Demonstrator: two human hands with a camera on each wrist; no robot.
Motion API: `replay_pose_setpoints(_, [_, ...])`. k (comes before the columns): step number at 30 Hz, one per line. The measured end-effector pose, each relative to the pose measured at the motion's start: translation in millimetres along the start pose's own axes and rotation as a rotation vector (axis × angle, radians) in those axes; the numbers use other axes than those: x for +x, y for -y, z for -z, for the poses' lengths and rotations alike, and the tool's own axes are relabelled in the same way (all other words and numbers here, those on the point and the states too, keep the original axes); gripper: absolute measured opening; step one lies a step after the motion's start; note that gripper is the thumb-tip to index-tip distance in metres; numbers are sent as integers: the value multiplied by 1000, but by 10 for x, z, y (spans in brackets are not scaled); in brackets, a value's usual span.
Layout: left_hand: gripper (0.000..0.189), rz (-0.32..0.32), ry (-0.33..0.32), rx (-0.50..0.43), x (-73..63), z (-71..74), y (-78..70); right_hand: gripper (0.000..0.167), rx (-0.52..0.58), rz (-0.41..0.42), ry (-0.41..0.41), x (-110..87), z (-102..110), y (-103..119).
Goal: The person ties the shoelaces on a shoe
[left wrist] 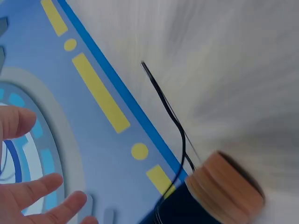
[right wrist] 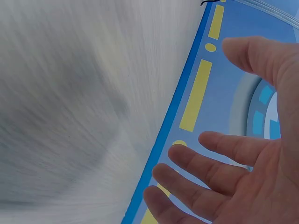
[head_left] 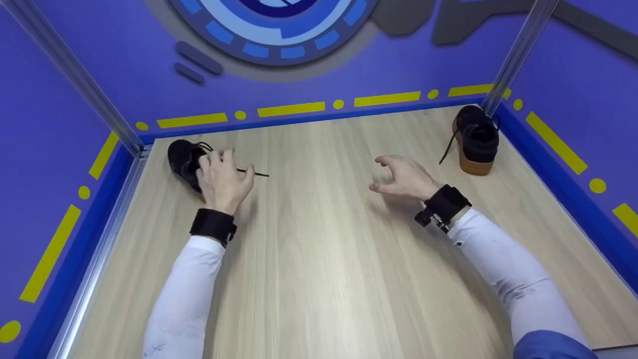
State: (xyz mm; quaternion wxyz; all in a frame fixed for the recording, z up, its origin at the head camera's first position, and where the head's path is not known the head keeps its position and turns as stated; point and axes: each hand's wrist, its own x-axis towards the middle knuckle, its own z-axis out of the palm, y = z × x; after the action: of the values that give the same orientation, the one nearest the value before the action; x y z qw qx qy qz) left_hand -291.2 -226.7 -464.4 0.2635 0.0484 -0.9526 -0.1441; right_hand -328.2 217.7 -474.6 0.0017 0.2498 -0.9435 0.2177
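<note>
At the far left of the head view lies a black shoe [head_left: 180, 155], and a black lace [head_left: 260, 174] from it trails right onto the tabletop. My left hand [head_left: 224, 179] is over its near side and hides part of it. In the left wrist view the fingers [left wrist: 44, 189] are spread, with a gap between them and the shoe's tan sole [left wrist: 226, 189]. Palm turned inward, my right hand [head_left: 406, 178] hovers over the table with thumb and fingers apart, holding nothing. Another black shoe [head_left: 481, 142] with a brown sole stands at the far right corner.
A light wood tabletop [head_left: 319, 239] spans the space between the arms. Blue-purple panels [head_left: 289, 89] with yellow marks enclose it at the back and both sides. Metal posts [head_left: 518, 50] stand at the back corners. The right shoe's lace [head_left: 447, 148] hangs out to its left.
</note>
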Motion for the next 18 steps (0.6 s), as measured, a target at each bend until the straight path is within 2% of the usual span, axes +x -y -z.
replay_pose_setpoints(4, [61,61,-10,19,39,41,124,80,2,-4,-7,-13,-1,7])
replay_pose_setpoints(11, [75,161,25,40,85,56,346,80,20,1,-8,-5,-16,2])
replay_pose_setpoints(18, [93,289,64,-16,94,5,512,81,52,-9,7,17,-33,1])
